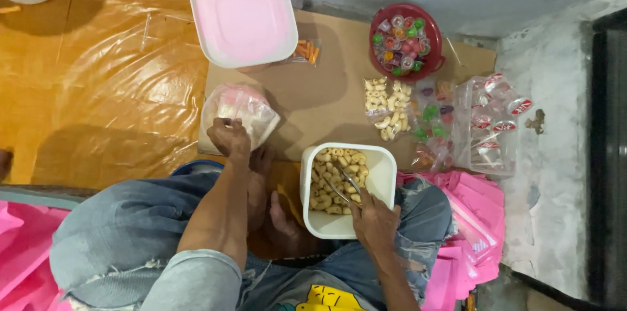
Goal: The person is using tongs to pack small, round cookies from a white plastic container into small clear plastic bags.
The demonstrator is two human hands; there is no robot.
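Nearest the camera, the person sits on the floor in torn blue jeans (130, 233), knees spread, bare feet tucked between them. The right hand (373, 219) is closed around the handles of metal tongs (346, 184), whose tips dip into a square white tub (343, 190) of pale, curled snack pieces standing between the knees. To the right of that knee lies a stack of pink bags (473, 233).

A little farther out, the left hand (228, 136) is closed on the gathered top of a clear plastic bag (243, 112), which rests on the near left edge of a brown cardboard sheet (326, 89) spread over the floor. What the bag contains cannot be made out.

Right of centre on the cardboard lies a clear packet of the same pale snack pieces (387, 107), just beside a cluster of small packets with coloured sweets (434, 125), and then a pile of clear zip bags (493, 125) toward the wall.

Farthest away, a square white container with a pink lid (243, 16) sits at the cardboard's far left, a small packet of orange sticks (305, 51) touching its right edge. A round red bowl (407, 40) of coloured jelly cups stands at the far right. Orange plastic sheeting (111, 82) covers the floor to the left.
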